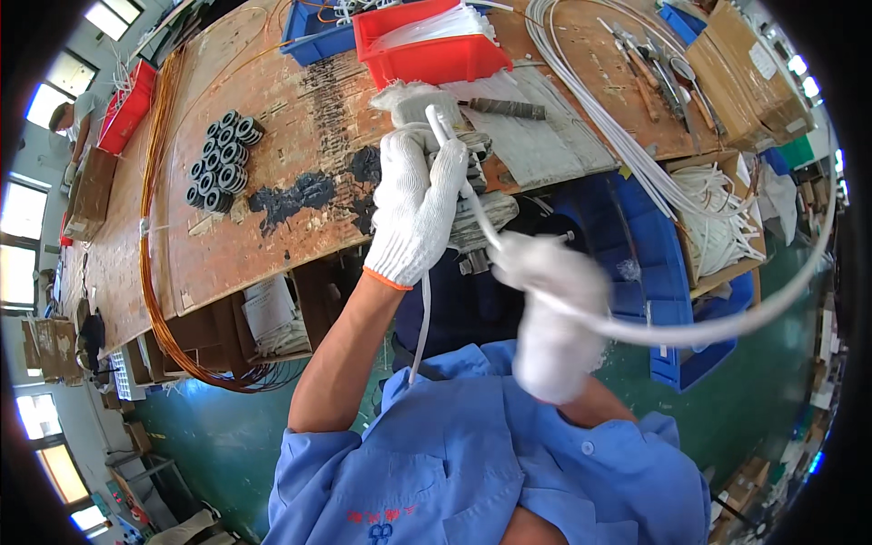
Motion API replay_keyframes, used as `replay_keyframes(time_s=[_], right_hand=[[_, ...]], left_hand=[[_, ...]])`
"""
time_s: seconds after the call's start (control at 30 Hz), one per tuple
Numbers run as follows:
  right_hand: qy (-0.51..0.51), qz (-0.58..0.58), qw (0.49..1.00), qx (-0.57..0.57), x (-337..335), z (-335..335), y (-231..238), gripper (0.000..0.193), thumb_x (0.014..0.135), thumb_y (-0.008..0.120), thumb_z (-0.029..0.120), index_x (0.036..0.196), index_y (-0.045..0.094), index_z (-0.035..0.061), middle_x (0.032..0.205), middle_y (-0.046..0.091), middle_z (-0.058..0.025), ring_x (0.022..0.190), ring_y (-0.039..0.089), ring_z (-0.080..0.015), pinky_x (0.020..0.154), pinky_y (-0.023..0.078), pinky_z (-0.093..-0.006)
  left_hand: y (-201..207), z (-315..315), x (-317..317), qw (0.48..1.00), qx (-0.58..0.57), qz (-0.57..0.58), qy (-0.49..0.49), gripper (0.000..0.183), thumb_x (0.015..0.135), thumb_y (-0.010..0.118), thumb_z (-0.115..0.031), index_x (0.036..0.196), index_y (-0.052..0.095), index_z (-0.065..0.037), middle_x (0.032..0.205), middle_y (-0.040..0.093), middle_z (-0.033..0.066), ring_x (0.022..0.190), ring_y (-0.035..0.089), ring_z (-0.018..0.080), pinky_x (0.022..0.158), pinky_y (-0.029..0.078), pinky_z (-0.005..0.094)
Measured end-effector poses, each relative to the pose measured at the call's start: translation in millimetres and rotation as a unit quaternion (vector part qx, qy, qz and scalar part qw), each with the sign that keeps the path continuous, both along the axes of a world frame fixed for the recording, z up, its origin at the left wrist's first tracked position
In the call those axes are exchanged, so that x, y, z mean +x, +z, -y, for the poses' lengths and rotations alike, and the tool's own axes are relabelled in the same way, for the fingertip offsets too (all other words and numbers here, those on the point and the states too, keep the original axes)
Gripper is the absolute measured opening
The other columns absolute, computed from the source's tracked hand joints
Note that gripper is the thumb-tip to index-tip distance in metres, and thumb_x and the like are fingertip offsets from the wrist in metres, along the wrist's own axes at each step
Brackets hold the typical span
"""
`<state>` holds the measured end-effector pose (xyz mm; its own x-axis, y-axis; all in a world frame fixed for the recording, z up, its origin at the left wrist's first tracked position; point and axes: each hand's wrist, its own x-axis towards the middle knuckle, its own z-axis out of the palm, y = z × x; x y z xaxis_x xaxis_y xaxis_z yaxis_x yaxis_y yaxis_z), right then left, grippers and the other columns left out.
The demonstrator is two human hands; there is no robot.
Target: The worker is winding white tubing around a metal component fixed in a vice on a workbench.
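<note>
A white knitted glove covers my left hand [411, 204], which is closed around a bent white cord [672, 334] at the table's front edge. The bend of the cord stands up above the fingers, and a thin end hangs below the wrist. My gloved right hand [559, 291], blurred by motion, grips the same cord lower and to the right; from there it sweeps in a wide arc to the far right. Behind and beside my left hand sits a vise-like clamp [486, 218] padded with white wrapping, partly hidden. A dark-handled tool [509, 109] lies just beyond.
Black rings [221, 162] stand stacked on the left of the wooden table [300, 118]. A copper wire bundle [150, 191] crosses its left side. Beyond are a red bin [436, 59] and a blue bin [313, 41]. Hand tools [663, 77] and white cable coils [599, 118] lie right.
</note>
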<state>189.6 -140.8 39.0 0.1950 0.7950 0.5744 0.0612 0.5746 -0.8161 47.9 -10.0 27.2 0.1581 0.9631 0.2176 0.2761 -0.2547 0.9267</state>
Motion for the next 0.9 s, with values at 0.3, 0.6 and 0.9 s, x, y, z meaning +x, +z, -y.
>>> replay_keyframes(time_s=[0.3,0.6,0.9], right_hand=[[0.109,-0.165,0.98,0.015,-5,84,-40,0.071,0.12,0.026,0.053,0.059,0.036,0.0191,0.052,0.037,0.0031,0.046,0.029,-0.0153,0.057,0.033,-0.0352],[0.17,-0.159,0.973,-0.011,-33,64,-79,0.067,0.12,0.04,0.041,0.062,0.055,0.0094,0.056,0.052,-0.0037,0.048,0.046,-0.0175,0.05,0.034,-0.0348],[0.283,-0.252,0.924,-0.051,81,84,101,0.062,0.121,0.029,0.041,0.064,0.045,0.0186,0.058,0.049,0.0042,0.044,0.037,-0.0135,0.047,0.031,-0.0342]], left_hand=[[-3,-1,-5,0.997,0.034,0.061,0.041,0.055,0.107,0.07,-0.037,0.145,0.053,0.0,0.122,0.069,0.0193,0.11,0.071,0.0254,0.099,0.056,0.0401],[4,15,-7,0.997,0.067,-0.013,-0.039,0.046,0.099,0.077,-0.017,0.14,0.063,-0.001,0.123,0.067,0.0107,0.113,0.066,0.0156,0.104,0.053,0.0342],[17,13,-27,0.929,0.279,-0.242,-0.021,0.044,0.102,0.073,-0.027,0.136,0.068,0.0,0.125,0.068,0.0191,0.118,0.066,0.0349,0.108,0.051,0.045]])
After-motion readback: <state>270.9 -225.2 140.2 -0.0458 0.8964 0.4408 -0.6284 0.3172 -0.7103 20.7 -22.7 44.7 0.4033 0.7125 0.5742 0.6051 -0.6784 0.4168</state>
